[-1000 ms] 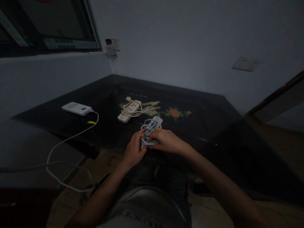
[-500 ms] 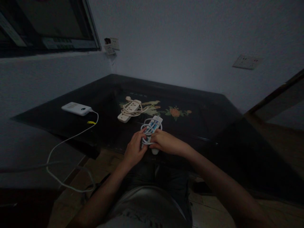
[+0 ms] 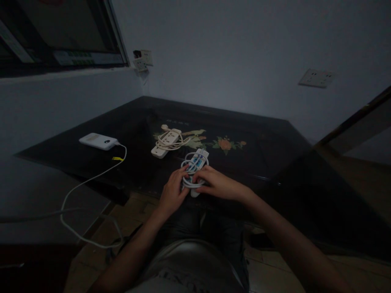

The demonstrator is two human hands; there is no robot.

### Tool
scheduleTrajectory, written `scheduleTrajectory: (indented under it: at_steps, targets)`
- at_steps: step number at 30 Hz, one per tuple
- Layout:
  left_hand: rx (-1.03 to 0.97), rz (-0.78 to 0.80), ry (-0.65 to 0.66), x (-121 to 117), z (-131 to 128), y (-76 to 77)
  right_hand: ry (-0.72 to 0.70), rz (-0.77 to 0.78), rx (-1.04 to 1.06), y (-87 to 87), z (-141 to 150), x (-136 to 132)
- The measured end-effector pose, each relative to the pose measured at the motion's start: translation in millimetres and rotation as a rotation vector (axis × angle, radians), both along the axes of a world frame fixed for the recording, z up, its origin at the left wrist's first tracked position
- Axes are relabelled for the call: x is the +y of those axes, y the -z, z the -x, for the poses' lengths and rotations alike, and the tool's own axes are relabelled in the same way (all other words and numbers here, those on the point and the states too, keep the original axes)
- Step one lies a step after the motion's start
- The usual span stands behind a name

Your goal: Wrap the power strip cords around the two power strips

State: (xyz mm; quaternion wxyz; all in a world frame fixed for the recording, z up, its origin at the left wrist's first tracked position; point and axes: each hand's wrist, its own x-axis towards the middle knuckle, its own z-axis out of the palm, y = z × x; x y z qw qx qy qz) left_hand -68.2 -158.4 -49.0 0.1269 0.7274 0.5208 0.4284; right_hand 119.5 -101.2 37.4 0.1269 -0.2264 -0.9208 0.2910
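A white power strip (image 3: 195, 162) with blue markings lies near the front edge of the dark table (image 3: 269, 150), its white cord looped around it. My left hand (image 3: 171, 191) grips the strip's near end from the left, fingers curled on the cord. My right hand (image 3: 216, 183) presses on the cord bundle from the right, fingers closed round it. A white plug end sticks out below my right fingers. The scene is dim.
A second cream power strip (image 3: 166, 142) with coiled cord lies further back. A white power bank (image 3: 97, 141) sits at the left with a cable (image 3: 88, 179) trailing off the table. Wall sockets (image 3: 316, 77) are on the right wall, more sockets (image 3: 142, 60) in the corner.
My right hand has slid slightly right and down along the cord bundle, and the plug end now shows below my fingers. The left hand has hardly moved.
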Motion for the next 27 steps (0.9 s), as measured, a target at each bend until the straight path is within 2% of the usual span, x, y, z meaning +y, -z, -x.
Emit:
scheduleTrajectory:
  at_steps: [3, 7, 12, 14, 16, 20, 24, 27]
  targets:
    - [-0.001, -0.002, 0.000, 0, 1, 2.0, -0.015, -0.169, -0.038, -4.3, -6, -8]
    - [-0.011, -0.006, -0.004, 0, 0, 3.1, 0.078, -0.318, -0.062, -4.0, -16, -16]
    - [-0.029, 0.000, -0.029, 0, 0, 2.0, 0.218, -0.445, 0.113, 9.8, -17, -25]
    - [-0.015, -0.002, -0.042, -2, 1, 1.2, 0.334, -0.430, 0.258, 17.4, -14, -37]
    - [0.027, -0.015, -0.060, -5, 2, -1.1, 0.442, -0.336, 0.365, 27.5, -11, -54]
    - [0.146, -0.093, -0.001, -12, 5, -10.9, 0.564, -0.086, 0.274, 56.7, -3, -89]
    - [0.181, -0.095, 0.124, -12, 7, -19.2, 0.725, -0.152, 0.242, 81.5, 8, -98]
    - [0.162, -0.069, 0.160, -10, 5, -18.7, 0.818, -0.209, 0.263, 85.8, 19, -90]
